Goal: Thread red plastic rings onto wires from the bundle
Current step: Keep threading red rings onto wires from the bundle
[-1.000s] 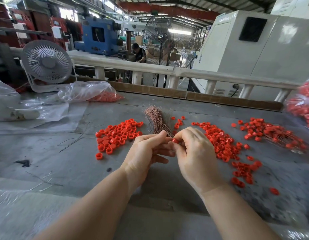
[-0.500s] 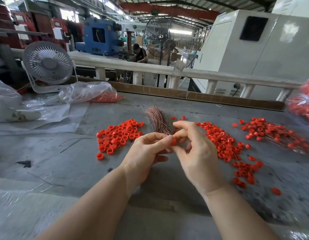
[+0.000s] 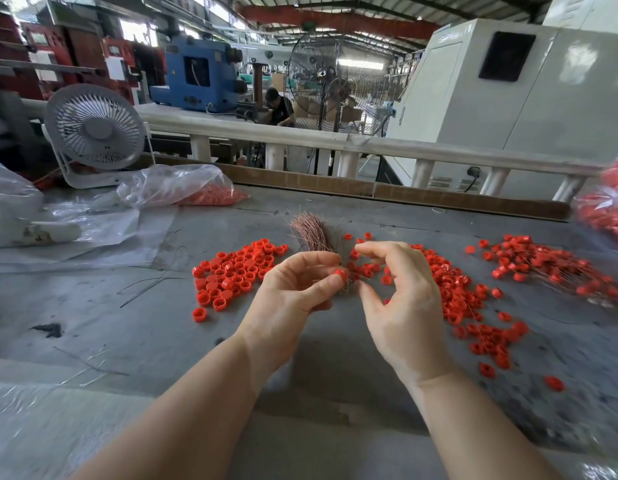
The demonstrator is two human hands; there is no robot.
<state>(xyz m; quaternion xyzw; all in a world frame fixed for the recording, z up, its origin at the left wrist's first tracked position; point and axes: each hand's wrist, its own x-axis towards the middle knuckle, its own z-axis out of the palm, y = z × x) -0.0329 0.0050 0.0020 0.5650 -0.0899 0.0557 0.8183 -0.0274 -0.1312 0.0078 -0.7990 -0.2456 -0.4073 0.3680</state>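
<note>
Red ring [image 3: 341, 274] in left grip [image 3: 297, 289] pinch; right grip [image 3: 401, 299] loosely open, just beside, empty.

A factory floor, blue machine [image 3: 196, 77], pedestal fan [image 3: 330, 86], steel roof trusses [image 3: 335, 19], worktable [image 3: 162, 334] stood heaped with rings [image 3: 238, 268]

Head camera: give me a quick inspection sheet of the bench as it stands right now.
Surface: grey table, scuffed, part covered by clear plastic sheet.
Job's things: wire bundle behind the hands; loose red rings left, more rings right; threaded wires far right.
Clutter: stray wires; plastic bag with red parts; second bag at right edge.
Grippers: left hand pinches one ring; right hand fingers curled, whether it holds a wire cannot be told.
Cables: nothing seen on the table.
Surroundings: desk fan, railing, machines, a person behind.
</note>
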